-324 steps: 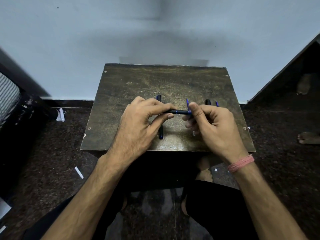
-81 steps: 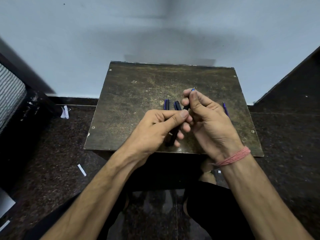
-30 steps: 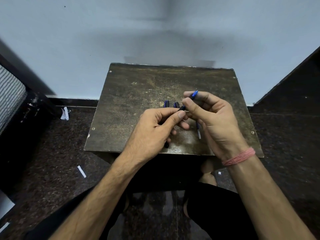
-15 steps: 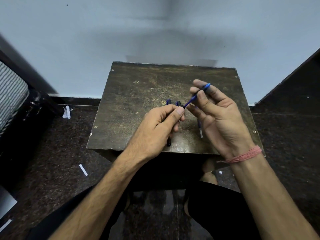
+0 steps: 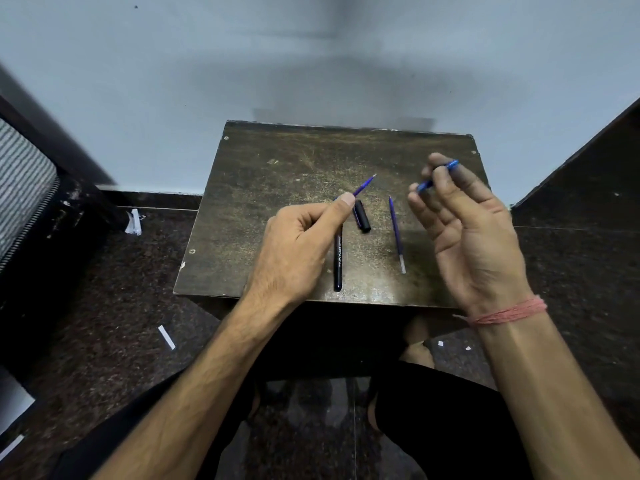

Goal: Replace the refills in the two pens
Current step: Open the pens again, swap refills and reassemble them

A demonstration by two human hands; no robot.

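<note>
My left hand (image 5: 298, 244) is closed around a pen whose thin purple refill (image 5: 364, 185) sticks out up and to the right past my thumb; the barrel is hidden in my fist. My right hand (image 5: 467, 237) is raised to the right, its fingertips pinching a small blue front section (image 5: 439, 174) of the pen, apart from the refill. On the small dark table (image 5: 277, 168) lie a black pen (image 5: 338, 261) partly under my left hand, a black cap (image 5: 362, 216) and a loose purple refill (image 5: 397, 233).
The table stands against a pale wall (image 5: 311, 57). Dark speckled floor surrounds it, with white paper scraps (image 5: 166, 337) on the left. A striped object (image 5: 20, 174) is at far left and a dark slanted panel (image 5: 588, 161) at right. My knees are under the table's near edge.
My hands have drawn apart. The right hand moved right and away with the blue front section, leaving the refill bare in my left hand. The loose refill and cap now show.
</note>
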